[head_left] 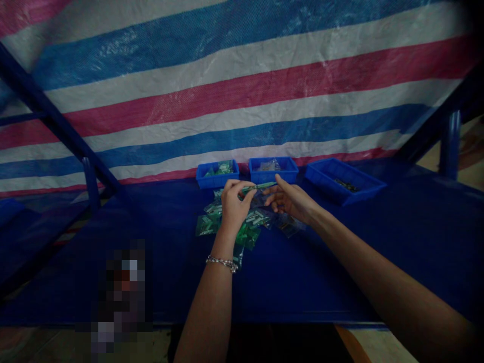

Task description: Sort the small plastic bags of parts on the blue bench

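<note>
My left hand (236, 204) is closed in a pinch on a small clear green-tinted plastic bag (260, 187), holding it above the table. The bag's contents are too small to make out. Just to the right is my right hand (289, 200), thumb raised and apart from its loosely bent fingers, close to the bag's far end; whether it touches the bag is unclear. Below both hands lies a loose pile of small plastic bags (257, 218) with pale, short pieces inside. A green bag (248, 236) and a clear bag with dark contents (290, 224) are part of it.
Three blue bins stand along the back: one with green-tinted bags (217, 182), one with clear bags (273, 177), and one with small dark pieces (321, 176). They rest on a blue table (340, 282). Behind hangs a striped sheet (227, 106); a blue frame bar (70, 133) slants at left.
</note>
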`<state>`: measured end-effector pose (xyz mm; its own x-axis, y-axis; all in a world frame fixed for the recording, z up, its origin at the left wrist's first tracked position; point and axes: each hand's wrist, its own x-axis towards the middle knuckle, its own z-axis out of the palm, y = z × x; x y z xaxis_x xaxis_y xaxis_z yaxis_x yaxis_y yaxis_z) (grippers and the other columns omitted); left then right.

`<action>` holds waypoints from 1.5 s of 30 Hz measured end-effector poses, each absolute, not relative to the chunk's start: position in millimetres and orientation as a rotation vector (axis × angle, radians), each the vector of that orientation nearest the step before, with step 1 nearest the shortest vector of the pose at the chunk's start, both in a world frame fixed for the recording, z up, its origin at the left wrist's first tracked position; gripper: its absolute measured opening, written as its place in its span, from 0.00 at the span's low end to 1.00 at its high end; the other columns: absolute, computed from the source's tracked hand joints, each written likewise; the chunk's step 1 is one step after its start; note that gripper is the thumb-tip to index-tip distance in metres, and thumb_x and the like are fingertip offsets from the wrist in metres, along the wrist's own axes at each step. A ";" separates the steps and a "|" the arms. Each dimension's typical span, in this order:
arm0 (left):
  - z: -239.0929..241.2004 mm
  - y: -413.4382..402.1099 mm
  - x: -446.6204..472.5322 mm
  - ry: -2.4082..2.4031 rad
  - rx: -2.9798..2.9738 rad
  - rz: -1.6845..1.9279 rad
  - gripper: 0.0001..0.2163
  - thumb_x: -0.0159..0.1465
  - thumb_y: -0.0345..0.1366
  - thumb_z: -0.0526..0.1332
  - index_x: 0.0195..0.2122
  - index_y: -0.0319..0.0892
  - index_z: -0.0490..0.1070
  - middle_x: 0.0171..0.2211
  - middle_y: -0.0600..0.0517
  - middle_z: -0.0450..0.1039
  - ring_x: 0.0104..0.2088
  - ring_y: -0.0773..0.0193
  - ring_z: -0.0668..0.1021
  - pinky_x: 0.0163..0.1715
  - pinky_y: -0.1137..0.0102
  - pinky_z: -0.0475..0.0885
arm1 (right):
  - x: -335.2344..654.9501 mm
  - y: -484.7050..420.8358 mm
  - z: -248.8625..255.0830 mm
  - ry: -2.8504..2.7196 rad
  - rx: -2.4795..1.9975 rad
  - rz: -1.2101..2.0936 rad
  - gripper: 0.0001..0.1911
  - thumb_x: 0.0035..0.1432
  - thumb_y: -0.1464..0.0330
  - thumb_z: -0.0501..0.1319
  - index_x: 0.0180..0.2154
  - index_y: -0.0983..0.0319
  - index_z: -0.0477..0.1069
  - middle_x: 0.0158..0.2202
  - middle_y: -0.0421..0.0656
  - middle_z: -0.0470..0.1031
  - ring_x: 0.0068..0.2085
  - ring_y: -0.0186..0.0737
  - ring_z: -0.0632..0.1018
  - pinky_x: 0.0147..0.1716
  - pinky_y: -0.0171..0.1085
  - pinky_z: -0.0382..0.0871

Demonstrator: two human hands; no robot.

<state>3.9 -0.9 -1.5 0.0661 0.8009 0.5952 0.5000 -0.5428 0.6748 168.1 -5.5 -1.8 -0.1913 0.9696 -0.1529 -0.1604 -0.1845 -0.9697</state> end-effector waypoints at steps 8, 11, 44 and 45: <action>-2.8 0.0 3.3 1.249 2.109 1.398 0.09 0.54 0.28 0.58 0.33 0.44 0.75 0.37 0.49 0.64 0.28 0.71 0.68 0.28 0.75 0.67 | 165.4 -11.3 -1.9 -1.265 -0.987 1.568 0.16 0.46 0.57 0.63 0.28 0.64 0.72 0.25 0.45 0.75 0.19 0.30 0.69 0.15 0.30 0.56; -1.2 -0.8 3.1 1.229 2.056 1.425 0.10 0.56 0.27 0.57 0.35 0.45 0.75 0.38 0.49 0.64 0.28 0.72 0.68 0.28 0.75 0.67 | 164.4 -11.1 -3.9 -1.239 -0.967 1.550 0.13 0.44 0.60 0.65 0.29 0.63 0.72 0.24 0.43 0.74 0.19 0.30 0.69 0.15 0.30 0.57; -2.1 5.7 4.4 1.175 1.715 1.445 0.06 0.51 0.35 0.62 0.26 0.37 0.71 0.26 0.51 0.72 0.26 0.69 0.72 0.28 0.74 0.66 | 166.7 -6.6 -5.3 -1.229 -1.047 1.296 0.19 0.47 0.55 0.61 0.37 0.61 0.69 0.34 0.42 0.73 0.28 0.33 0.73 0.23 0.30 0.63; -2.4 5.7 3.9 1.208 1.737 1.469 0.06 0.51 0.35 0.62 0.27 0.37 0.71 0.27 0.51 0.72 0.26 0.69 0.71 0.27 0.74 0.66 | 167.2 -6.5 -5.0 -1.200 -1.057 1.309 0.20 0.48 0.54 0.61 0.38 0.61 0.69 0.34 0.43 0.73 0.28 0.33 0.73 0.23 0.31 0.64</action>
<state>3.9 5.7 -2.4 -0.0054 0.8893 0.4574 0.2774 -0.4381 0.8551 167.2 -6.5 -5.0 -0.0896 0.9954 0.0328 -0.1183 0.0220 -0.9927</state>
